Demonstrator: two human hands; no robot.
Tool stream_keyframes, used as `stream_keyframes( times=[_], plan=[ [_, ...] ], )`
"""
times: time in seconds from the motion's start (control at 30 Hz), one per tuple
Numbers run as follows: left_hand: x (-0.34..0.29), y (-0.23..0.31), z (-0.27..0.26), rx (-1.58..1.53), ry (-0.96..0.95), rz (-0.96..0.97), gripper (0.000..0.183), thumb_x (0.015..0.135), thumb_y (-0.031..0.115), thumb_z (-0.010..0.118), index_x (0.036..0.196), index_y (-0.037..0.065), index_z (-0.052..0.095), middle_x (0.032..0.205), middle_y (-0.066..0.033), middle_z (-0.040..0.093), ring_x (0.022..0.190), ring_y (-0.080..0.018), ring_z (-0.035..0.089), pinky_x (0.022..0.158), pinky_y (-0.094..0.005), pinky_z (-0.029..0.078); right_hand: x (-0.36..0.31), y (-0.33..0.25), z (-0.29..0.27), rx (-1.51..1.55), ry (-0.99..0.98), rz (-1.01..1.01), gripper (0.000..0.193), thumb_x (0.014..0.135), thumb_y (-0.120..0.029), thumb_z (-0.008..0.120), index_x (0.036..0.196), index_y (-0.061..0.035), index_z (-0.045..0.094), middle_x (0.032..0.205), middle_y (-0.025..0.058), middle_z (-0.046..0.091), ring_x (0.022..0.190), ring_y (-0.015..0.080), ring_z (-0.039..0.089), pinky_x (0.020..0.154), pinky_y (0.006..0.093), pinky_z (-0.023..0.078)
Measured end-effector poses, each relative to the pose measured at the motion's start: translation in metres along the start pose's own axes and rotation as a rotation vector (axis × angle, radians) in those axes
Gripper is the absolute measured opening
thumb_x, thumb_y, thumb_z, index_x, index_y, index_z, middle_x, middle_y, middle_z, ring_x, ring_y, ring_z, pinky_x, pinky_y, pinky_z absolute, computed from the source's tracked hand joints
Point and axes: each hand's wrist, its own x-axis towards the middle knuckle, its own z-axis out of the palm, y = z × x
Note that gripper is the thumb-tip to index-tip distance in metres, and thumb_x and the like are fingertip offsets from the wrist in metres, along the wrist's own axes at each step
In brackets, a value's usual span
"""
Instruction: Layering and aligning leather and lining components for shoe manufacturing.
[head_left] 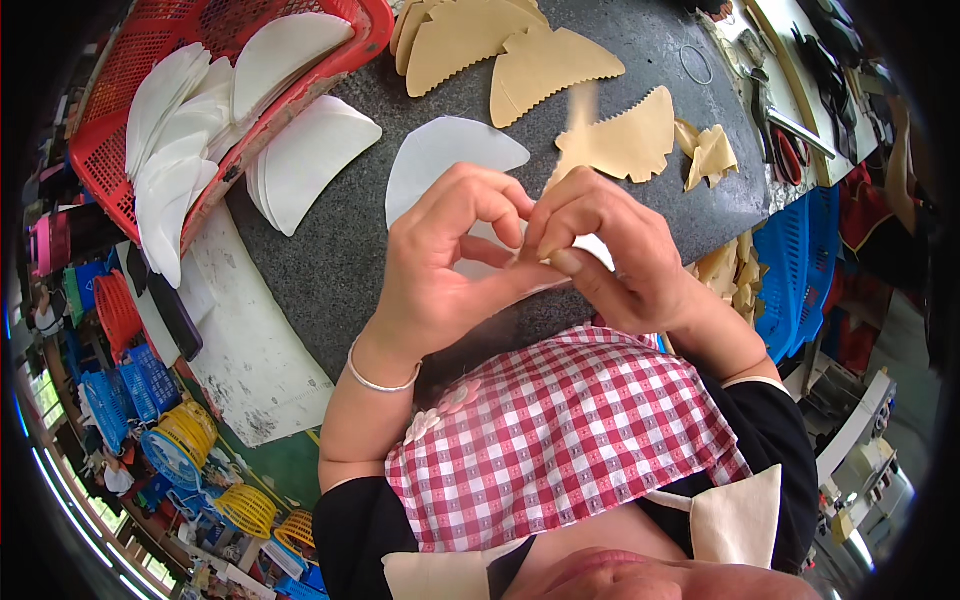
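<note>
My left hand (445,250) and my right hand (615,245) meet fingertip to fingertip above the dark table, both closed in a pinch. A narrow tan strip (580,115), blurred, rises from the fingers of my right hand. Between the hands shows part of a white sheet piece (595,248), mostly hidden by fingers; my left thumb and fingers pinch its edge. Just behind my left hand lies a whitish curved piece (440,150). Beyond my right hand lies a tan piece with a zigzag edge (630,135), with a crumpled tan scrap (712,157) beside it.
A red plastic basket (105,130) at the far left holds stacked white curved pieces (180,130). Another white stack (315,160) rests on the dark table (320,270). Tan zigzag-edged pieces (470,45) lie at the back. Scissors (787,155) and tools are at the right, above blue baskets (795,270).
</note>
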Motion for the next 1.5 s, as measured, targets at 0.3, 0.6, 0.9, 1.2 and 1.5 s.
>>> stream_keyframes(
  times=[0.3,0.6,0.9,1.2,1.5],
  plan=[
    [-0.017,-0.002,0.003,-0.318,0.167,-0.369,0.013,0.094,0.006,0.074,0.104,-0.003,0.071,0.103,-0.0107,0.073,0.088,-0.0126,0.072,0.078,-0.0264,0.065,0.0,0.008,0.006,-0.335,0.217,-0.088,0.021,0.081,0.004,0.078,0.099,-0.0001,0.068,0.103,0.0145,0.07,0.086,0.0256,0.072,0.072,0.0335,0.058],
    [-0.013,0.003,0.021,-0.596,0.31,-0.404,0.017,0.099,0.003,0.067,0.114,-0.004,0.071,0.109,-0.0139,0.075,0.094,-0.016,0.074,0.081,-0.029,0.065,0.007,0.012,0.005,-0.569,0.276,-0.231,0.021,0.073,0.001,0.082,0.091,0.0009,0.071,0.099,0.0145,0.073,0.084,0.0278,0.074,0.069,0.0336,0.06],
    [-0.014,0.009,0.024,-0.323,0.23,-0.271,0.017,0.1,0.005,0.067,0.113,-0.006,0.069,0.104,-0.0132,0.074,0.093,-0.017,0.074,0.079,-0.0282,0.063,0.006,0.004,-0.002,-0.497,0.191,-0.197,0.02,0.074,0.003,0.079,0.093,0.0004,0.071,0.098,0.013,0.074,0.085,0.0274,0.074,0.07,0.0345,0.061],
    [-0.015,0.01,0.022,0.033,0.213,-0.179,0.011,0.1,0.002,0.065,0.107,-0.006,0.068,0.097,-0.011,0.073,0.086,-0.0161,0.074,0.075,-0.0269,0.062,0.006,-0.005,-0.007,-0.521,0.095,-0.171,0.022,0.072,0.004,0.077,0.093,0.0009,0.07,0.098,0.0122,0.072,0.081,0.027,0.073,0.067,0.0351,0.06],
    [-0.01,0.011,0.014,0.599,0.12,0.258,0.018,0.086,-0.004,0.076,0.102,0.002,0.07,0.101,-0.0106,0.071,0.084,-0.0257,0.073,0.066,-0.0309,0.059,0.0,-0.009,-0.005,-0.461,0.108,-0.101,0.018,0.072,0.008,0.072,0.087,0.0021,0.067,0.094,0.0134,0.073,0.076,0.0259,0.074,0.066,0.0326,0.061]
  ],
)
